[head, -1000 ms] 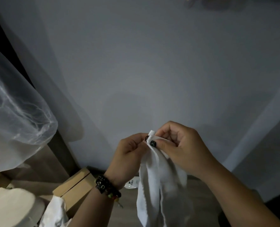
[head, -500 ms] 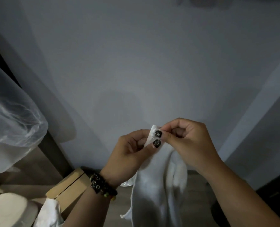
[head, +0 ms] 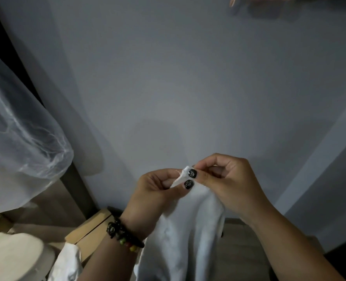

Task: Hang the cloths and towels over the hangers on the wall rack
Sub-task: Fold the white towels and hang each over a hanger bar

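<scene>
A white cloth (head: pixel 185 234) hangs down in front of me, held up by one corner. My left hand (head: pixel 153 197), with a beaded bracelet on the wrist, pinches that corner between thumb and fingers. My right hand (head: pixel 226 183) pinches the same corner from the right, thumbs almost touching. Another white cloth (head: pixel 66 262) lies crumpled at the lower left. At the top edge, a blurred pinkish hanger tip (head: pixel 232 1) juts from the wall; the rack itself is out of view.
A plain grey wall (head: pixel 168 78) fills the view ahead. A sheer white curtain (head: pixel 16 138) hangs at the left. Below it are a cardboard box (head: pixel 91 230) and a pale round object (head: pixel 16 256). A wooden floor shows under the cloth.
Both hands keep pinching the cloth's corner; the right thumb has shifted onto the corner beside the left thumb. The view has drifted slightly.
</scene>
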The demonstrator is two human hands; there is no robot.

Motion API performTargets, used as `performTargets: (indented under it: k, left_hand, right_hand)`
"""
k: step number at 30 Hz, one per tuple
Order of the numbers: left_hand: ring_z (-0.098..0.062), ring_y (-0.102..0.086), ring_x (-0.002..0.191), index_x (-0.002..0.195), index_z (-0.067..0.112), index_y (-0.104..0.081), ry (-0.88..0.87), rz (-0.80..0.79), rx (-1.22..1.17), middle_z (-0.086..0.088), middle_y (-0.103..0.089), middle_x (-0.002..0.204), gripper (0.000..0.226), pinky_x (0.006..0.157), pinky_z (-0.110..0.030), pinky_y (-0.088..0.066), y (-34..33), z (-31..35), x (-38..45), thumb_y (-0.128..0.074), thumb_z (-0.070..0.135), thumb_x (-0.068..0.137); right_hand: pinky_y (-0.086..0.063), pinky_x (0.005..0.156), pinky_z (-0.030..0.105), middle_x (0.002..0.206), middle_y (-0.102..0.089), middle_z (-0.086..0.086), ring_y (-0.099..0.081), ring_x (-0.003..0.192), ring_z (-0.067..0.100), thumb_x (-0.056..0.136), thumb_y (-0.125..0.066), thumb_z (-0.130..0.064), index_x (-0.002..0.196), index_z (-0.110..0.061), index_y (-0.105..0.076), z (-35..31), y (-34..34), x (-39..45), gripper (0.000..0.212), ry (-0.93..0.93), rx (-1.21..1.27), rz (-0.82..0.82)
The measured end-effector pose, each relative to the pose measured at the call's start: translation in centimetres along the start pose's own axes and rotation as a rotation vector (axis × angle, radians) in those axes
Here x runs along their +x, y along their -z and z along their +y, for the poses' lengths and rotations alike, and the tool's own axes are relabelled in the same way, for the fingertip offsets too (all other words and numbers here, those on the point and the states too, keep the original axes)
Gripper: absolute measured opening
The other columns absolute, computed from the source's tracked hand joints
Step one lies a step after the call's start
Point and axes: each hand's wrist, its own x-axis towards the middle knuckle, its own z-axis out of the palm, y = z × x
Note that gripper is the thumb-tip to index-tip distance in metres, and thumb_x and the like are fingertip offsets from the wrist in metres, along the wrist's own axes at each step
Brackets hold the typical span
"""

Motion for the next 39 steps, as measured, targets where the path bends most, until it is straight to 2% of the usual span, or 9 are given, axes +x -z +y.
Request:
performTargets:
  k: [2, 5, 11, 14, 18, 23, 28, 34, 39]
  left_hand:
    - [-0.034, -0.063, 0.078, 0.094, -0.010, -0.070, 0.048, -0.036, -0.055, -0.031, -0.068, 0.090, 0.025, 0.075, -0.036, -0.049, 0.4, 0.2, -0.2, -0.073, 0.005, 0.075]
    - [-0.037, -0.057, 0.086, 0.098, -0.016, -0.065, 0.127, -0.057, -0.120, -0.033, -0.061, 0.095, 0.037, 0.076, -0.038, -0.049, 0.7, 0.4, -0.2, -0.064, 0.015, 0.078]
    - [-0.033, -0.066, 0.081, 0.099, -0.006, -0.071, 0.146, -0.090, -0.105, -0.030, -0.068, 0.094, 0.029, 0.074, -0.036, -0.055, -0.3, 0.4, -0.5, -0.062, 0.005, 0.074]
    - [-0.028, -0.065, 0.065, 0.091, 0.000, -0.073, 0.099, -0.020, -0.054, -0.026, -0.069, 0.082, 0.017, 0.061, -0.029, -0.056, -1.3, 0.4, -0.6, -0.061, -0.008, 0.082]
    - [-0.022, -0.055, 0.057, 0.090, 0.006, -0.065, 0.023, 0.083, -0.031, -0.016, -0.066, 0.064, 0.019, 0.054, -0.025, -0.049, -2.4, 0.2, -0.4, -0.055, -0.010, 0.086]
    - [-0.035, -0.047, 0.080, 0.087, 0.007, -0.059, 0.009, 0.151, -0.110, -0.029, -0.057, 0.085, 0.019, 0.063, -0.030, -0.045, -3.0, -0.6, 0.0, -0.055, -0.012, 0.085]
    - [-0.027, -0.053, 0.068, 0.081, 0.009, -0.061, -0.018, 0.149, -0.126, -0.018, -0.059, 0.069, 0.018, 0.055, -0.029, -0.050, -3.0, -1.3, 0.2, -0.063, -0.009, 0.077]
    - [-0.025, -0.066, 0.076, 0.090, 0.008, -0.069, -0.076, -0.073, -0.118, -0.015, -0.068, 0.079, 0.025, 0.071, -0.030, -0.056, -1.9, -1.1, 0.2, -0.077, 0.009, 0.067]
    - [-0.028, -0.059, 0.083, 0.087, 0.014, -0.074, -0.049, 0.054, -0.144, -0.014, -0.072, 0.081, 0.021, 0.085, -0.042, -0.045, -1.2, -2.3, 1.6, -0.071, 0.006, 0.068]
  right_hand:
    - [-0.050, 0.070, 0.026, 0.075, -0.073, 0.010, -0.064, 0.071, 0.018, 0.075, -0.078, -0.009, 0.073, -0.014, -0.072, 0.4, -0.2, -0.4, 0.008, -0.014, 0.017, 0.004]
    - [-0.047, 0.070, 0.028, 0.078, -0.072, 0.013, -0.058, 0.072, 0.019, 0.073, -0.082, -0.018, 0.075, -0.020, -0.073, 0.7, -0.2, -0.8, 0.009, -0.007, 0.042, -0.001]
    - [-0.048, 0.070, 0.016, 0.080, -0.071, 0.000, -0.066, 0.076, 0.010, 0.077, -0.076, -0.010, 0.075, -0.021, -0.071, 0.7, 0.7, -1.3, 0.012, 0.097, 0.065, -0.047]
    - [-0.048, 0.071, 0.017, 0.080, -0.067, -0.002, -0.064, 0.077, 0.011, 0.076, -0.073, -0.011, 0.076, -0.020, -0.070, 0.7, 1.3, -1.9, 0.009, 0.157, 0.042, -0.048]
    - [-0.049, 0.069, 0.018, 0.080, -0.065, -0.002, -0.063, 0.074, 0.012, 0.075, -0.074, -0.010, 0.076, -0.014, -0.071, 0.9, 1.6, -2.3, 0.005, 0.180, 0.019, 0.028]
    - [-0.049, 0.064, 0.020, 0.079, -0.062, -0.003, -0.062, 0.067, 0.012, 0.070, -0.082, -0.026, 0.073, -0.018, -0.072, 1.1, 1.3, -2.6, 0.012, 0.204, -0.035, 0.157]
    - [-0.052, 0.067, 0.019, 0.079, -0.068, 0.007, -0.068, 0.072, 0.019, 0.065, -0.079, -0.027, 0.073, -0.014, -0.067, 1.5, 0.9, -2.7, 0.019, 0.161, 0.045, 0.253]
    - [-0.053, 0.065, 0.026, 0.071, -0.070, 0.005, -0.066, 0.068, 0.018, 0.058, -0.083, -0.033, 0.067, -0.017, -0.065, 1.7, 0.9, -2.1, 0.026, 0.047, 0.037, 0.242]
    - [-0.044, 0.067, 0.031, 0.072, -0.063, 0.003, -0.055, 0.069, 0.015, 0.057, -0.087, -0.046, 0.071, -0.024, -0.065, 3.7, 0.4, -0.7, 0.034, -0.076, 0.115, 0.096]
